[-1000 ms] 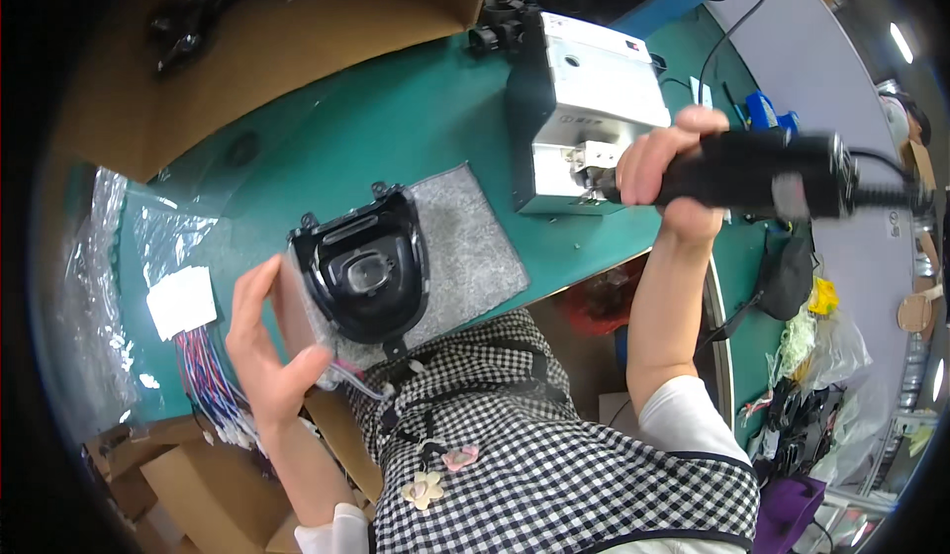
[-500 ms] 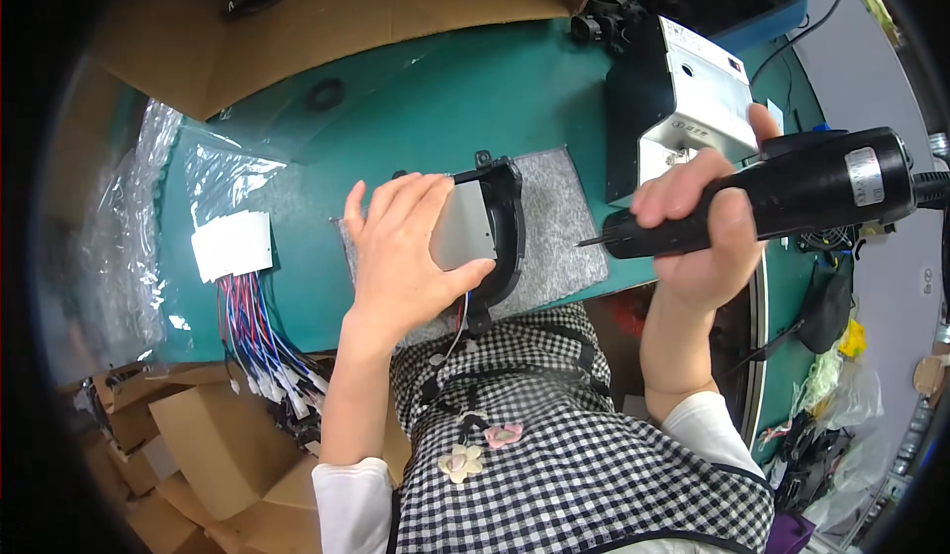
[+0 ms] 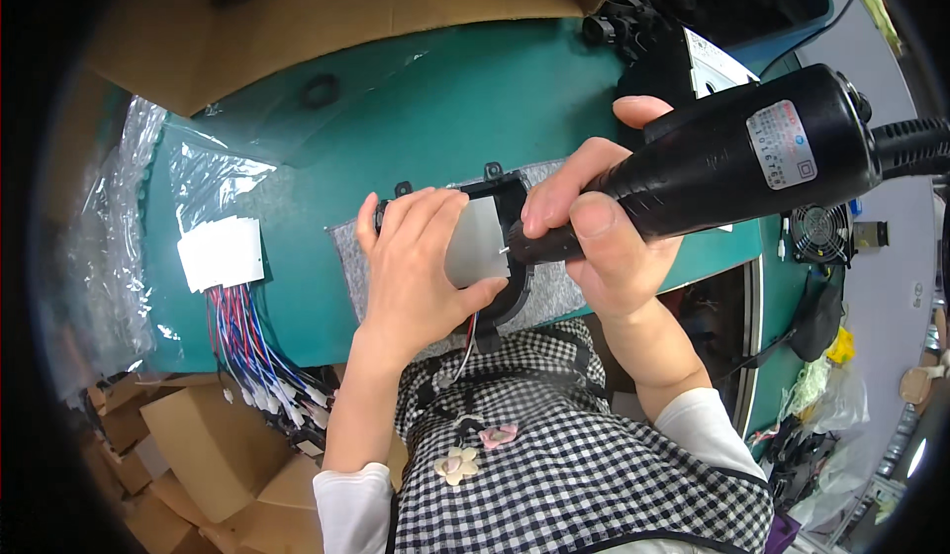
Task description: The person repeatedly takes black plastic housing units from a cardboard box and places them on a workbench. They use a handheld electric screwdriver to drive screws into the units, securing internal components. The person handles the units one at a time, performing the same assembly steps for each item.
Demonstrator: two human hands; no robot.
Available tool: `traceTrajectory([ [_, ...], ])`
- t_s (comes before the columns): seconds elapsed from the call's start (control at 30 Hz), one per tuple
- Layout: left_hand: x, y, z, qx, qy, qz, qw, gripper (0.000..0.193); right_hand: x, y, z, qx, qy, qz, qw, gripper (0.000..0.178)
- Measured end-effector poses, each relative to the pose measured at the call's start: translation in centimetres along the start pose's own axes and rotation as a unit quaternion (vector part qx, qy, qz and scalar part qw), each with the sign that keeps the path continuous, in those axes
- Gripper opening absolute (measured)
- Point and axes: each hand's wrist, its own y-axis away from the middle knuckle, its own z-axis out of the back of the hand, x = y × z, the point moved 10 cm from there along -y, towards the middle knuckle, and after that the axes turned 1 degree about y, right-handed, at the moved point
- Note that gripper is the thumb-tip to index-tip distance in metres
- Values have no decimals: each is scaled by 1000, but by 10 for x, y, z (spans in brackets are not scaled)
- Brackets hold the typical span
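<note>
My right hand (image 3: 618,257) is closed around a black corded electric screwdriver (image 3: 737,163). Its tip meets the right edge of a flat pale grey plate (image 3: 477,242). That plate sits in a black plastic housing (image 3: 512,307) with small mounting tabs, and a few thin wires (image 3: 469,346) come out of its near side. My left hand (image 3: 411,277) grips the plate and housing from the left, fingers over the far edge and thumb along the near edge. Under the housing lies a grey felt mat (image 3: 346,262). My left hand hides the housing's left part.
To the left, a stack of white plates (image 3: 222,253) trails red, blue and black wires (image 3: 252,341) with white connectors. Clear plastic film (image 3: 143,218) lies beyond. A cardboard box (image 3: 346,5) stands at the back, a white-and-black device (image 3: 708,64) at the back right, and a small fan (image 3: 821,232) at right.
My right hand has brought the screwdriver left and toward the plate, so its bit now reaches the plate's right edge. My left hand keeps its grip on the plate and housing.
</note>
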Motion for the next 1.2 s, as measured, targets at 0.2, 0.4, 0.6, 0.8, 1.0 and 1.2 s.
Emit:
traceTrajectory([
  [0.2,2,0,-4,12,14,3,1000,71,-9,-6,-20,83,-133,-22,987,60],
  [0.4,2,1,-5,-1,14,-17,1000,72,2,-4,-39,245,-144,37,958,66],
  [0.6,-2,1,-10,15,-27,-23,999,74,31,10,21,7,6,83,997,65],
  [0.8,-3,11,-17,19,-114,-54,992,78,125,30,159,-238,75,244,937,53],
  [1.0,2,11,-22,35,-126,-55,990,79,97,19,168,-232,130,196,944,52],
  [1.2,14,19,2,-40,-53,-16,998,86,81,18,152,-223,198,78,951,48],
])
